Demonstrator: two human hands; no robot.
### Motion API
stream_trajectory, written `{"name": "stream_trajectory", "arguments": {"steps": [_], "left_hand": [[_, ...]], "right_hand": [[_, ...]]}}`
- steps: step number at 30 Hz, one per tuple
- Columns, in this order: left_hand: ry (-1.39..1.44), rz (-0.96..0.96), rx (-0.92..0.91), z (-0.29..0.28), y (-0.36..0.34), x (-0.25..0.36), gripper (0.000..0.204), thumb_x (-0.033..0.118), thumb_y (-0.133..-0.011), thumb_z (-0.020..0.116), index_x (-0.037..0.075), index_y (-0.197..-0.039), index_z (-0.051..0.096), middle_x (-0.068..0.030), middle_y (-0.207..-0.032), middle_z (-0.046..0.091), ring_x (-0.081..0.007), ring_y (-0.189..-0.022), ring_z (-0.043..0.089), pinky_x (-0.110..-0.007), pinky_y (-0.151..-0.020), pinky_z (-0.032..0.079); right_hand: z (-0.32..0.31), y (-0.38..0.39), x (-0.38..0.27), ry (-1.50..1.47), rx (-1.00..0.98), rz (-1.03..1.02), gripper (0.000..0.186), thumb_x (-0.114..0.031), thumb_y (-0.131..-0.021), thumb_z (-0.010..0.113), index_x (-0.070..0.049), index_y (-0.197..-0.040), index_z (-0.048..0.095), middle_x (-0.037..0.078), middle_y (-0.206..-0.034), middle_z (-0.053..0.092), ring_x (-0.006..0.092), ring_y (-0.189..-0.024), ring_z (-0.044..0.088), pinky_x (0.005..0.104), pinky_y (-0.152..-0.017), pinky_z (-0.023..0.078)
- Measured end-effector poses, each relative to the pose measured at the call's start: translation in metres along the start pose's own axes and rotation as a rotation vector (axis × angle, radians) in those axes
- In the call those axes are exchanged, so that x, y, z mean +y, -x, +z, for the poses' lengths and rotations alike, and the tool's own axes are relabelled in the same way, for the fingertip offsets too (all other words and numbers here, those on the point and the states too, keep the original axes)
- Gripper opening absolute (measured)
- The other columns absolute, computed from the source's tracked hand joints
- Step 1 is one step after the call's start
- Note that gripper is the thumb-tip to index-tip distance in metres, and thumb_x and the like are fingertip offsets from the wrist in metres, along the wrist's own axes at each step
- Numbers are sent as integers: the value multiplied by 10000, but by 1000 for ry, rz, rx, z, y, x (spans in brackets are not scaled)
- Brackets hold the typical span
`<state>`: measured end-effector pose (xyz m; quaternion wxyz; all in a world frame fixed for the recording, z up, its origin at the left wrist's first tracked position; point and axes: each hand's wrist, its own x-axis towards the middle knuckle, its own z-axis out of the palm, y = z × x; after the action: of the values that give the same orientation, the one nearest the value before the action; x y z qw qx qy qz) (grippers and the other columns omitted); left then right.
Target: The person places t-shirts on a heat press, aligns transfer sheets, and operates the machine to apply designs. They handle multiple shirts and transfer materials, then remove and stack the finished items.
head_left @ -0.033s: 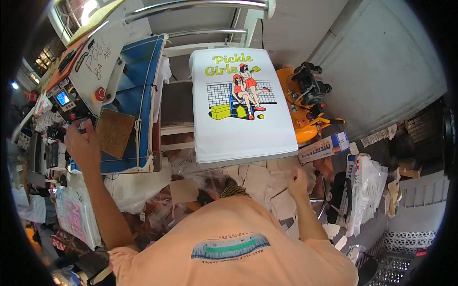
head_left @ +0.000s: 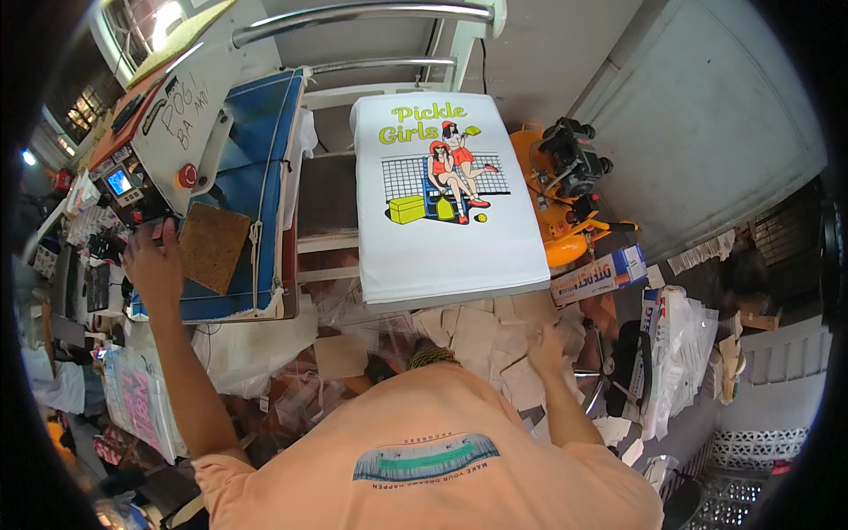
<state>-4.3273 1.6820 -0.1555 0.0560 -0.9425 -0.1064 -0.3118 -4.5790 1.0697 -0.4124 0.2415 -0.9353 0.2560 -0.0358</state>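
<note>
My left hand [head_left: 152, 258] is at the front of a printing machine, beside its control panel [head_left: 123, 187] with a small lit screen. Its fingers are apart and bent toward the panel, and I see nothing held in them. A round red stop button [head_left: 186, 175] sits just beyond that hand. My right hand [head_left: 545, 343] hangs with curled fingers below the near right corner of the board, apart from it and with nothing visible in it. A white T-shirt [head_left: 450, 256] lies flat on the board, printed with two cartoon figures, a net and green lettering.
A brown fibrous pad [head_left: 212, 249] rests on the blue machine bed [head_left: 274, 185]. An orange air compressor [head_left: 562, 252] stands right of the shirt, with a cardboard box [head_left: 601, 276] near it. Loose paper sheets [head_left: 477, 340] cover the floor. Plastic-wrapped packs [head_left: 676, 353] are stacked at right.
My right hand has dropped slightly toward me and to the left. My left hand has shifted a little at the panel. The shirt stays on the board.
</note>
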Motion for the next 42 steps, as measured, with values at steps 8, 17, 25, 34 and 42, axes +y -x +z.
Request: {"name": "stream_trajectory", "arguments": {"steps": [8, 17, 25, 34, 42], "left_hand": [[-23, -93, -188, 17, -13, 4, 592, 540, -854, 623, 72, -1216, 622, -141, -1339, 554, -382, -1290, 457, -596, -1064, 304], [-35, -106, -157, -2, 18, 81, 536, 334, -810, 642, 34, -1248, 569, -148, -1265, 607, -360, -1279, 478, -652, -1094, 223], [609, 178, -113, -42, 69, 148, 685, 321, -835, 706, 89, -1420, 437, -176, -1457, 421, -372, -1374, 359, -568, -1125, 215], [842, -552, -219, 66, 99, -197, 509, 395, -980, 526, -10, -1286, 564, -194, -1277, 599, -304, -1208, 557, -363, -1038, 400], [1090, -985, -636, 179, 237, -338, 427, 349, -1016, 497, -45, -1042, 659, -93, -953, 677, -179, -878, 638, -316, -784, 509]], "right_hand": [[45, 64, 41, -177, -729, 135, 319, -291, -832, 665, -34, -1020, 692, 217, -1063, 670, 364, -1007, 641, 418, -876, 500], [-57, -29, -137, -235, -752, -491, 396, -291, -887, 682, -18, -1173, 647, 164, -1048, 693, 263, -912, 671, 344, -816, 521], [-106, -59, -339, -386, -53, -985, 293, -134, -855, 686, -17, -1117, 630, 213, -1181, 630, 350, -1087, 611, 417, -930, 476], [-45, -55, -470, -590, 407, -607, 960, -407, -907, 663, 46, -1519, 79, 269, -1583, 110, 350, -1483, 107, 404, -1193, 109], [-63, -122, -412, -654, 828, -393, 745, -428, -953, 601, -14, -1492, 296, 209, -1500, 366, 305, -1366, 387, 394, -1116, 310]]}}
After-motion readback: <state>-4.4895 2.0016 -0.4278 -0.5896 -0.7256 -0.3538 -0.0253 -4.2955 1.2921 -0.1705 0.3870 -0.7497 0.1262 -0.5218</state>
